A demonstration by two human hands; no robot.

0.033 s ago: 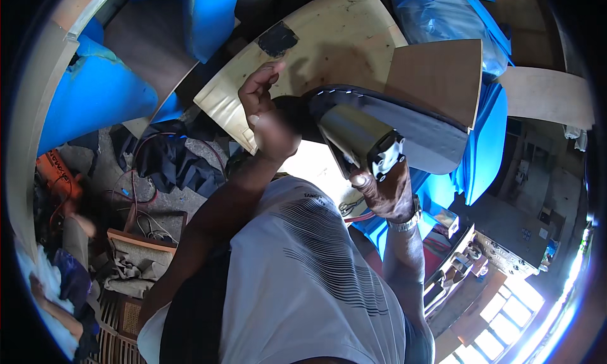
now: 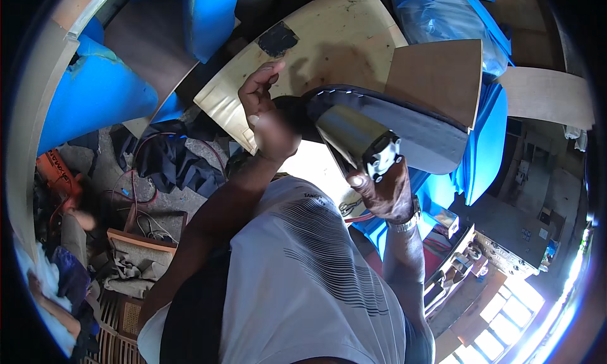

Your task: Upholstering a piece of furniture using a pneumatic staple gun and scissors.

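A padded panel covered in black fabric (image 2: 404,133) lies across the worktop, with a row of small shiny staples along its upper edge. At its left end my left hand (image 2: 269,120) is closed round the black fabric, its fingers bent upward; part of the hand is blurred. My right hand (image 2: 389,196), with a watch on the wrist, grips a staple gun (image 2: 354,133) with a gold-olive body and a silver end cap. The gun slants over the panel's left part; its tip is hidden from view.
Under the panel is a worn pale yellow board (image 2: 335,29). A brown plywood piece (image 2: 433,79) stands behind the panel. Blue foam sheets (image 2: 95,108) are at left, more at right. Dark cloth (image 2: 174,161) and hoses lie on the floor; another person's arm (image 2: 60,310) is at lower left.
The staple gun has tilted or shifted slightly left and down in my right hand. My left hand and the panel stay where they were.
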